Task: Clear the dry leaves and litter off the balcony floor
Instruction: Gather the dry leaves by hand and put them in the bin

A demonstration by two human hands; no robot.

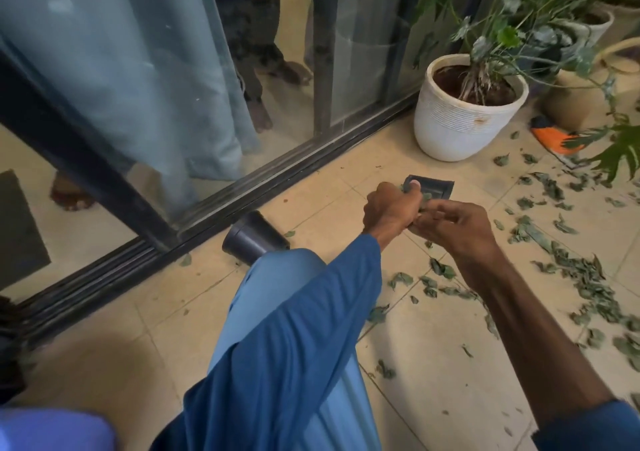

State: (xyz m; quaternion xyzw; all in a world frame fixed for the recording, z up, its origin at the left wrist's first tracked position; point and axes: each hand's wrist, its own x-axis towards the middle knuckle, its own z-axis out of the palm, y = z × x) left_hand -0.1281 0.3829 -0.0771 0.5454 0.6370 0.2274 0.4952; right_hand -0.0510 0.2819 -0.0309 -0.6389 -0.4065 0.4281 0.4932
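Dry green leaves (575, 277) lie scattered over the beige tiled balcony floor (433, 364), thickest at the right. My left hand (391, 209) is curled round a small bunch of leaves, thumb on top, above a dark square floor drain cover (543, 187). My right hand (457, 228) is beside it, fingertips pinching at the same bunch of leaves. Both hands meet just above the floor near the middle of the view.
A small black plastic pot (254, 237) lies on its side by the sliding-door track (277, 180). A white planter (464, 111) with a plant stands behind, more pots at the right, and an orange object (554, 138) lies on the floor. My knee (287, 277) is bent in front.
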